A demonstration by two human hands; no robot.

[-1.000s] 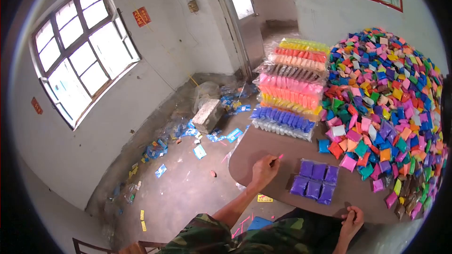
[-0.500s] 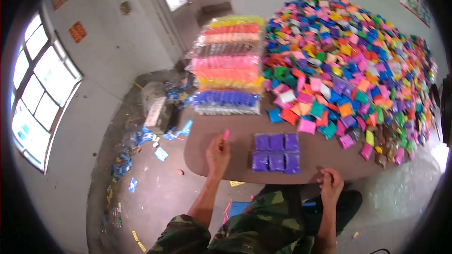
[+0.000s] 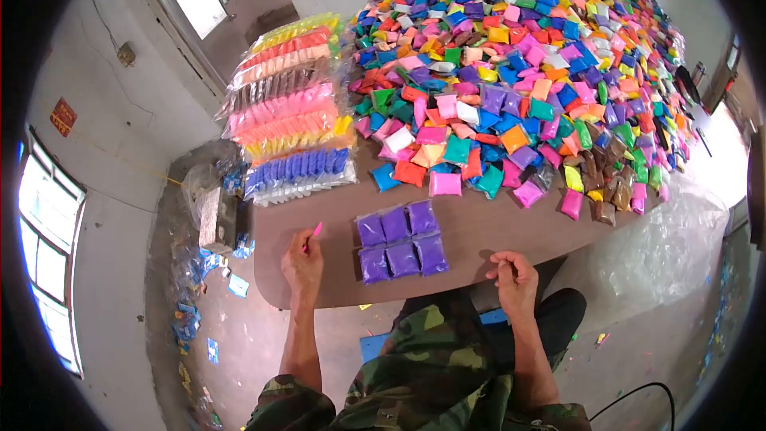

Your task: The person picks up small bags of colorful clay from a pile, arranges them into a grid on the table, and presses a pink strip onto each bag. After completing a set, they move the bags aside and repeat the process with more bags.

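A slim pink object (image 3: 317, 229) pokes out of my left hand (image 3: 302, 265), whose fingers are closed around it above the table's left side; its exact kind is hidden by the fingers. To the right of that hand, a sheet of purple packets (image 3: 401, 242) in clear film lies flat on the table in two rows, apart from both hands. My right hand (image 3: 515, 281) hovers at the front edge of the table, fingers loosely bent and apart, with nothing visible in them.
A huge heap of small colourful packets (image 3: 511, 72) covers the back and right of the brown table (image 3: 319, 211). Stacked strips of packets (image 3: 287, 104) in clear film stand at the back left. Wrappers (image 3: 185, 321) litter the floor; clear plastic sheeting (image 3: 662, 247) hangs at the right.
The camera view has turned to the right and down, so the table and heap appear shifted left. Both hands keep nearly the same pose, and the purple packets stay on the table.
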